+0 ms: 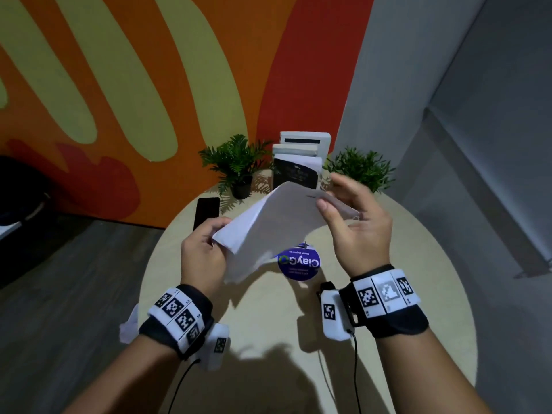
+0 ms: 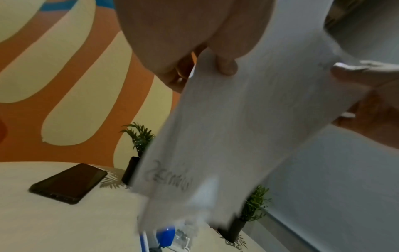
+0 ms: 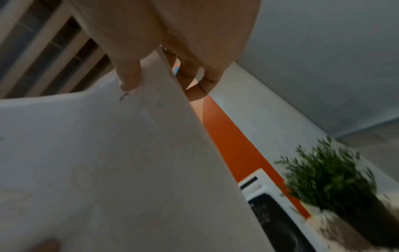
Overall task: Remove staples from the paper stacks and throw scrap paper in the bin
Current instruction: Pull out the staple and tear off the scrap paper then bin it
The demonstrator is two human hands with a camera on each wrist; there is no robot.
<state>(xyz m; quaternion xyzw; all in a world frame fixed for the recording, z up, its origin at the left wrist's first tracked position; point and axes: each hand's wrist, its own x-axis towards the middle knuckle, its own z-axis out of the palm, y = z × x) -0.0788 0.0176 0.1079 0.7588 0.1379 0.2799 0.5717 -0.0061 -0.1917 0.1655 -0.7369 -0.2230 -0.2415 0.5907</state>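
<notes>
A white paper stack (image 1: 277, 222) hangs curved in the air over the round table (image 1: 268, 330). My left hand (image 1: 206, 252) grips its near left corner, thumb on top. My right hand (image 1: 355, 222) pinches the far right corner between thumb and fingers. A small staple (image 3: 123, 96) shows in the sheet just below my right thumb (image 3: 129, 76). In the left wrist view the paper stack (image 2: 237, 127) carries faint handwriting low down. No bin is in view.
A blue round ClayGo sticker (image 1: 298, 264) lies on the table under the paper. A black phone (image 1: 206, 212) lies at the far left. Two potted plants (image 1: 236, 162) (image 1: 363, 168) and standing books (image 1: 298, 159) line the back edge. More white paper (image 1: 128, 324) sticks out beyond the table's left edge.
</notes>
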